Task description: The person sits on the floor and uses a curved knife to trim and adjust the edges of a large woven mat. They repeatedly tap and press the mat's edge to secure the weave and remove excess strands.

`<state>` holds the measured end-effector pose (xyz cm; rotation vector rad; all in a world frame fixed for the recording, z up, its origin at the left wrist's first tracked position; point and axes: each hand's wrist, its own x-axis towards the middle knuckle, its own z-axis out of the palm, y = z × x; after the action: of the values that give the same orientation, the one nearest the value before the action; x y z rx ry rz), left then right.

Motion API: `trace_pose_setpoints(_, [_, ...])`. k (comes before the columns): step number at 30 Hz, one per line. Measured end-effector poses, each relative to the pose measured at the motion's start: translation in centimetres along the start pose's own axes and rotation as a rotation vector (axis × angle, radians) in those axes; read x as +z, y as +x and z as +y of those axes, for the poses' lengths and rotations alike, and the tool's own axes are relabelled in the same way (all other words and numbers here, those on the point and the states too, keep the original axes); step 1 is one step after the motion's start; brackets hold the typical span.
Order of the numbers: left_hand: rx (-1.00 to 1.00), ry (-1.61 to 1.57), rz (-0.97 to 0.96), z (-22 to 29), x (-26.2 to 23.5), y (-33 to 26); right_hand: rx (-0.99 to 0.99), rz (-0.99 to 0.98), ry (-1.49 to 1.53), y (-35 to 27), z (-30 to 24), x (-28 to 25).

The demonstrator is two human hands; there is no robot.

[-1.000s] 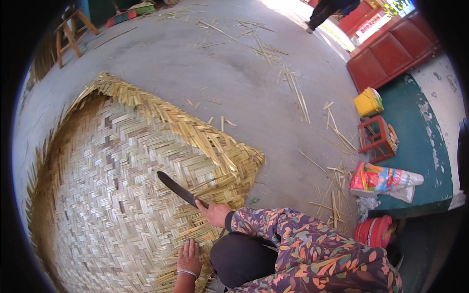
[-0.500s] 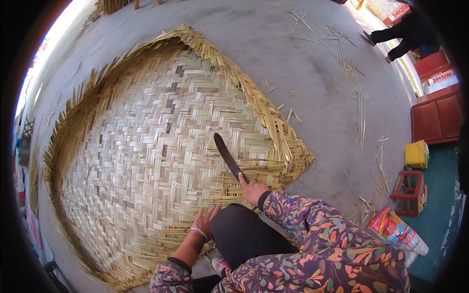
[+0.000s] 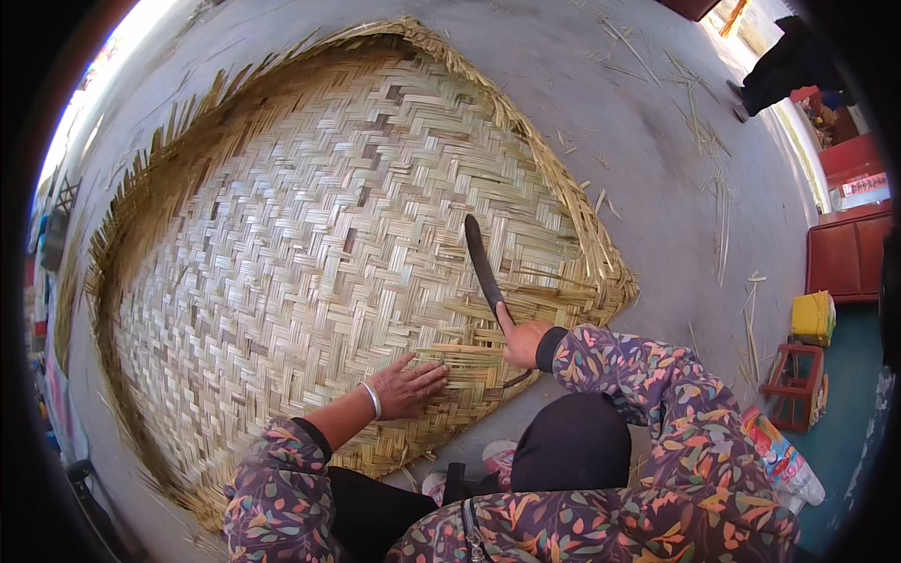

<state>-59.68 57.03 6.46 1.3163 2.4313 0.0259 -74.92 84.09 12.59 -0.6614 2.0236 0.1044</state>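
Observation:
A large woven mat (image 3: 310,244) of split reed or bamboo strips spreads across the floor, its far and left edges turned up into a rough rim. Along its near right edge, loose strip ends (image 3: 469,352) lie folded over the weave. My right hand (image 3: 527,343) is closed round a curved, dark-bladed knife (image 3: 483,265), index finger stretched along it. The blade lies low over the weave or on it, tip pointing away from me; most of the handle is hidden. Flat on the mat beside the loose ends rests my left hand (image 3: 408,386), fingers extended and holding nothing.
Cut strips (image 3: 723,225) litter the grey floor at right. Farther right stand a yellow container (image 3: 813,317), a small red wooden frame (image 3: 794,386), a colourful plastic bag (image 3: 781,457) and a red cabinet (image 3: 850,253). A person in dark trousers (image 3: 798,66) is at the upper right.
My left hand has moved forward and right from beside my knee, onto the mat near the loose ends. My knee has drawn back off the edge. The knife stays in my right hand.

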Motion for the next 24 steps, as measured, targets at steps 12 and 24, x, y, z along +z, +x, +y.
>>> trace_pose_setpoints(12, [-0.047, -0.221, 0.29, 0.0, 6.6, 0.5, 0.075, 0.17, -0.176, 3.6, -3.7, 2.3])
trace_pose_setpoints(24, [-0.048, -0.245, 0.515, -0.1, 8.0, 0.2, 0.283, 0.182, -0.242, 4.4, -6.0, 3.3])
